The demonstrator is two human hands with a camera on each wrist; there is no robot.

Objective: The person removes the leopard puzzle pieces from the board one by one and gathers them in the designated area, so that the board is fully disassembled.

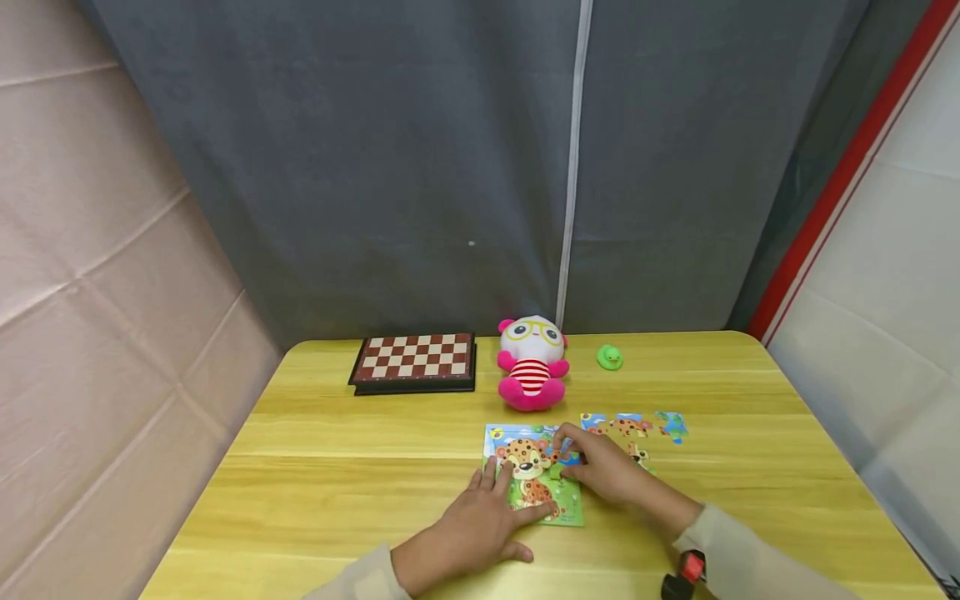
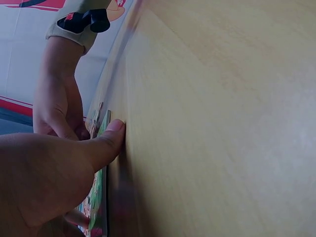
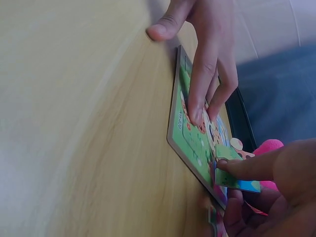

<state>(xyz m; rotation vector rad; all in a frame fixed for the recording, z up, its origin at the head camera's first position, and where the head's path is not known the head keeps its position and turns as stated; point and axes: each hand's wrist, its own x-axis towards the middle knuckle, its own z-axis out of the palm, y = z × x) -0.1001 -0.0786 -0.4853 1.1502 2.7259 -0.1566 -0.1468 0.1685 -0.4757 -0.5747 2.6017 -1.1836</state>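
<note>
A leopard jigsaw puzzle board (image 1: 566, 510) lies flat on the table, its cartoon picture facing up. My left hand (image 1: 480, 521) rests on its left and lower part with fingers spread; in the right wrist view the fingertips (image 3: 196, 116) press on the picture. Over the board's right side, my right hand (image 1: 603, 467) pinches a green and blue puzzle piece (image 3: 237, 180) between thumb and fingers. The piece is tilted above the board. Several loose puzzle pieces (image 1: 632, 427) lie to the right of the board, partly hidden behind my right hand.
Behind the board sits a pink and white plush toy (image 1: 531, 367). A brown and white checkered board (image 1: 415, 358) lies at the back left, and a small green rubber duck (image 1: 610, 357) at the back right. The wooden table (image 1: 337, 483) meets a grey curtain (image 1: 360, 167) behind.
</note>
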